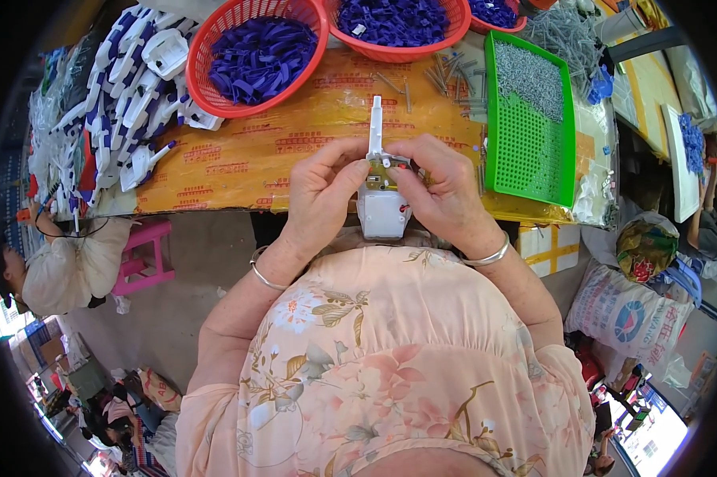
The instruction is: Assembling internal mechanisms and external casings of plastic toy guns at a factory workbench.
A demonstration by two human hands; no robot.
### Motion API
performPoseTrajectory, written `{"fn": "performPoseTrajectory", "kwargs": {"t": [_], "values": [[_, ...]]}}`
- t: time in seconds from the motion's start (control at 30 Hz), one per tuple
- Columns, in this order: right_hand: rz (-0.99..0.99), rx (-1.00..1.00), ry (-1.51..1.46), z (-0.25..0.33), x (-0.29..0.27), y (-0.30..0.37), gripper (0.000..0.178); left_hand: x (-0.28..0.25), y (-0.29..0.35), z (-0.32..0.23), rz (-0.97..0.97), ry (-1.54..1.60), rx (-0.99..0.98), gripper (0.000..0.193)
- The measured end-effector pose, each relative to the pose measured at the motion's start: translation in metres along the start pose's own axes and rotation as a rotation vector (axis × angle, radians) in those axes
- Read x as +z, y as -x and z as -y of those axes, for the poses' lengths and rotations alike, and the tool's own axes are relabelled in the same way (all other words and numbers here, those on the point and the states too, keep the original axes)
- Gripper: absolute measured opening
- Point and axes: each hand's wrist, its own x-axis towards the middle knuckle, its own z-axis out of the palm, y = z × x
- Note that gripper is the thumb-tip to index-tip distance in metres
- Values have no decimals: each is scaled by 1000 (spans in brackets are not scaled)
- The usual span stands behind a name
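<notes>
A white plastic device housing (385, 216) with a long narrow stem (376, 119) is held at the table's near edge, stem pointing away from me. Its open upper part shows a small circuit board (381, 176) with red and white bits on it. My left hand (324, 189) pinches the housing's left side where the stem meets the body. With thumb and fingers, my right hand (436, 184) grips the right side, the thumb resting over the board. Whether a tiny part sits under the right fingertips is hidden.
Red baskets (320, 48) of blue plastic parts stand at the back. A green tray (494, 119) of small screws lies right, near loose metal pins (446, 75). White-and-blue housings (124, 103) are heaped left. Another person (76, 258) sits at left, by a pink stool (145, 256).
</notes>
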Motion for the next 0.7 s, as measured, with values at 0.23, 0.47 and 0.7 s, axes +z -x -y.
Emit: {"fn": "performPoseTrajectory", "kwargs": {"t": [0.23, 0.47, 0.7], "values": [[14, -11, 40, 6, 5, 1, 23, 17, -3, -9, -119, -258, 173, 24], [26, -45, 85, 6, 7, 1, 25, 17, -5, -4, -198, -505, 241, 24], [30, -76, 95, 5, 7, 2, 24, 18, -6, 4, -247, -526, 321, 26]]}}
